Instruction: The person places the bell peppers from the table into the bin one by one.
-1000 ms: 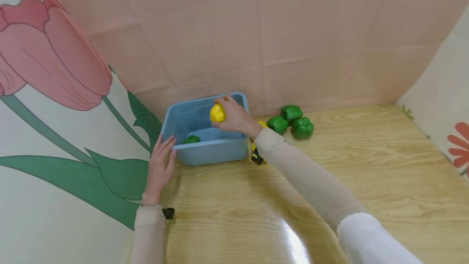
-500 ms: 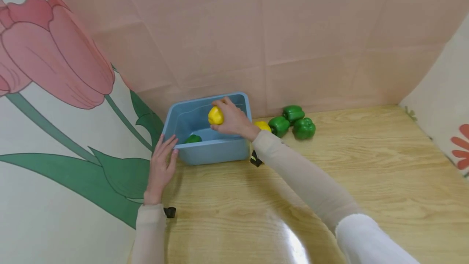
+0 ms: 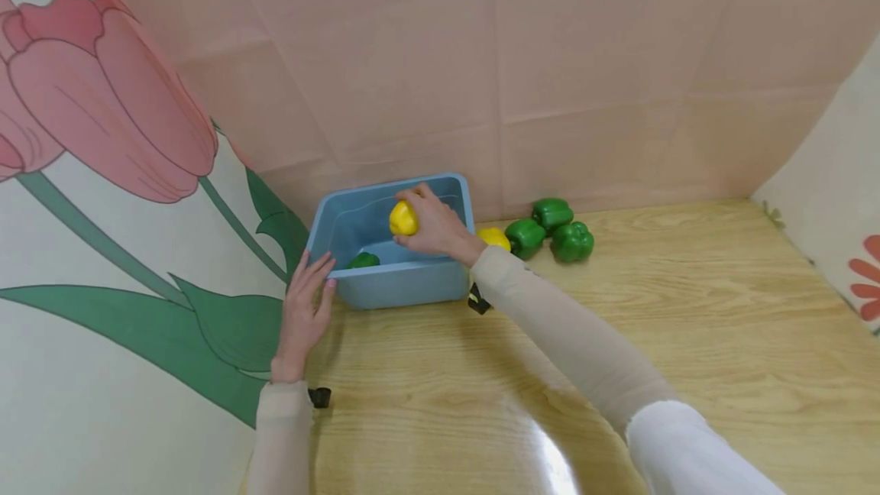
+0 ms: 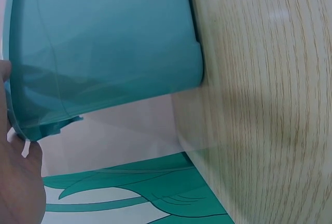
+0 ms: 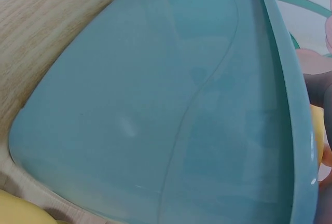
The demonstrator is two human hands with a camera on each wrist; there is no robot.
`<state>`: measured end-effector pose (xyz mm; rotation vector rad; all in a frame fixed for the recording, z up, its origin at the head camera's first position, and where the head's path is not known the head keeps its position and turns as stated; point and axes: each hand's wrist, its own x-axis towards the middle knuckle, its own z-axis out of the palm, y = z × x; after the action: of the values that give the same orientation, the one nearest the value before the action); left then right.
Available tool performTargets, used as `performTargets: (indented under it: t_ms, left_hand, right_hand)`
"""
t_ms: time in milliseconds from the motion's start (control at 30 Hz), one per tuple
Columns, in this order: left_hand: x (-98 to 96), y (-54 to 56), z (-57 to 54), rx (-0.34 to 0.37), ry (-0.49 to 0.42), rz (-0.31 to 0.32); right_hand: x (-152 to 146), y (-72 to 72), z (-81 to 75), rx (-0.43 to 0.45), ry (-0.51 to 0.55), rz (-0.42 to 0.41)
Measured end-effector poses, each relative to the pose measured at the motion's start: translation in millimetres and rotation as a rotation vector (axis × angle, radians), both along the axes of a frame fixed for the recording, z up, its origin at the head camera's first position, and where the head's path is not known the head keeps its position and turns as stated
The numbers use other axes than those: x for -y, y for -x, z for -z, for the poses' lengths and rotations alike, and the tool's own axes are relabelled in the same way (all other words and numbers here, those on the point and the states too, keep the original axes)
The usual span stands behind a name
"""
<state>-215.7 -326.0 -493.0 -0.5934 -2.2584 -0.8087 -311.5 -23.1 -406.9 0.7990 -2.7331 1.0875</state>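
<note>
My right hand [image 3: 436, 224] holds a yellow bell pepper [image 3: 403, 218] above the opening of a light blue plastic bin [image 3: 399, 287]. Inside the bin, by its front wall, lies a green bell pepper [image 3: 364, 260], partly hidden by the rim. My left hand [image 3: 304, 312] rests against the bin's front left corner with its fingers nearly straight. The left wrist view shows this hand [image 4: 18, 182] at the rim, mostly cut off. In the right wrist view the bin's outer wall [image 5: 155, 99] hides most of the held pepper.
Right of the bin, another yellow pepper [image 3: 495, 237] is partly covered by my right forearm. Several green peppers [image 3: 525, 237] sit beside it on the wooden table [image 3: 687, 312]. A pink sheet [image 3: 584, 59] hangs behind, and a flower-printed wall [image 3: 137, 250] stands close on the left.
Over the last second my right hand, still holding the yellow pepper, has shifted very slightly left over the bin. The left hand stays at the corner; the view itself has moved a little.
</note>
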Motion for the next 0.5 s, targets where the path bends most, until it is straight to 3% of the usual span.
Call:
performTargets:
  t_ms: [500]
  left_hand:
    - [0.4, -0.4, -1.5, 0.018, -0.004, 0.000]
  right_hand:
    - [-1.1, 1.9, 10.7, -0.010, -0.004, 0.011]
